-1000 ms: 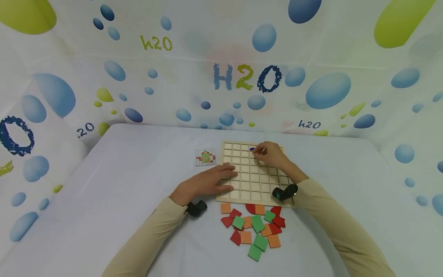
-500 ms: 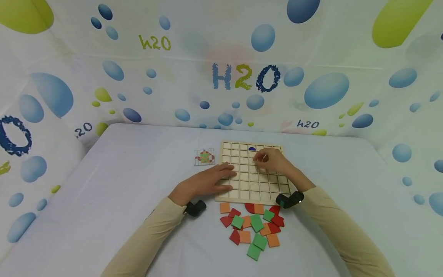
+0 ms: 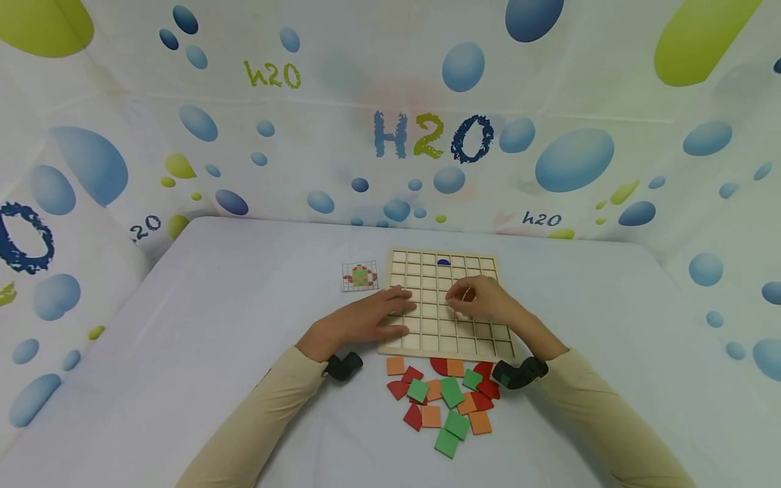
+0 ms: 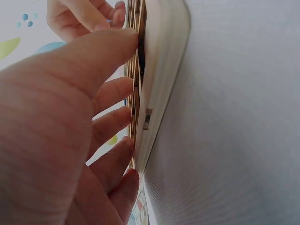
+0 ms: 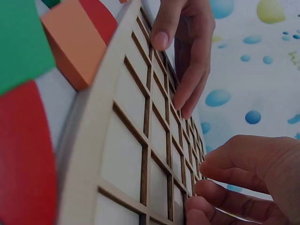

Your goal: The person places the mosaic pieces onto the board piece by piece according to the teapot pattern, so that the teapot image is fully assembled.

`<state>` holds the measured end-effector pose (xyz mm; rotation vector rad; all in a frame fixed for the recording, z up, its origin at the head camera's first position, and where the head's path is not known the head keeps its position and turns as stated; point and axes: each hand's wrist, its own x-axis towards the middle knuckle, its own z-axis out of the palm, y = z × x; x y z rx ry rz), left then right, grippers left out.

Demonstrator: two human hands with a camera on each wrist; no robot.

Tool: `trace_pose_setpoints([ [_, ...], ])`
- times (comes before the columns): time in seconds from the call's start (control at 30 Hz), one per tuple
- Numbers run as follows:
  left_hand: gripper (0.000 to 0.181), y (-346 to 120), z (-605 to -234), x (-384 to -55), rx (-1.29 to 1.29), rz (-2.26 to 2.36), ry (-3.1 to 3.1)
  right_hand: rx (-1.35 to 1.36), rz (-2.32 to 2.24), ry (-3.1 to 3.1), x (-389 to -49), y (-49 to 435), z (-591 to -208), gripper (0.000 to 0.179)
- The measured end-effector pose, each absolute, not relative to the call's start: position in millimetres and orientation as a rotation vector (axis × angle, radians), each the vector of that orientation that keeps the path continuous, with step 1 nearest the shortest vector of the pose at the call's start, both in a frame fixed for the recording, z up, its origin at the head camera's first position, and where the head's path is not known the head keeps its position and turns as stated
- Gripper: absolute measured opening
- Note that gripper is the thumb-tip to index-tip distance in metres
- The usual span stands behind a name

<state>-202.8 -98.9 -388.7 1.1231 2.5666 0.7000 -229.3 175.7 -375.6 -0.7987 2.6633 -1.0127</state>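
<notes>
A wooden grid board (image 3: pixel 427 353) lies on the white table in the head view. In a cell of its far row sits a blue half-round piece (image 3: pixel 443 262). My left hand (image 3: pixel 369 318) rests on the board's left edge with its fingers spread and nothing held. Over the middle-right cells is my right hand (image 3: pixel 485 299), its fingers loosely bent. In the right wrist view, thumb and fingers of the right hand (image 5: pixel 253 180) are apart, with no piece visible between them.
Loose green, orange and red pieces lie in front of the board, including a green square (image 3: pixel 447 443), an orange square (image 3: pixel 480 423) and a red piece (image 3: pixel 413 417). A pattern card (image 3: pixel 360 276) lies left of the board. A printed curtain (image 3: pixel 342 149) hangs behind.
My right hand has drawn back from the blue piece toward the near side, leaving that piece in its cell. The left hand has stayed on the board's edge.
</notes>
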Motion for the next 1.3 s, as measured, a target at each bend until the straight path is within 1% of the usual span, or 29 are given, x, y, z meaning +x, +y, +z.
trace_pose_setpoints([
  [0.5,0.052,-101.2,-387.7,-201.2,1.068,0.708,2.569,-0.910,-1.012,2.602,-196.4,173.6,-376.0,0.010],
  [0.9,0.053,-98.1,-392.8,-204.1,1.086,0.708,2.571,-0.945,-1.027,2.514,-183.9,178.8,-376.8,0.010],
  [1.03,0.053,-98.2,-391.3,-203.6,1.088,0.698,2.574,-1.024,-1.007,2.459,-183.0,182.5,-377.8,0.009],
  [1.3,0.052,-99.1,-390.8,-203.2,1.105,0.707,2.578,-1.286,-0.973,2.222,-184.2,188.2,-378.4,0.008],
])
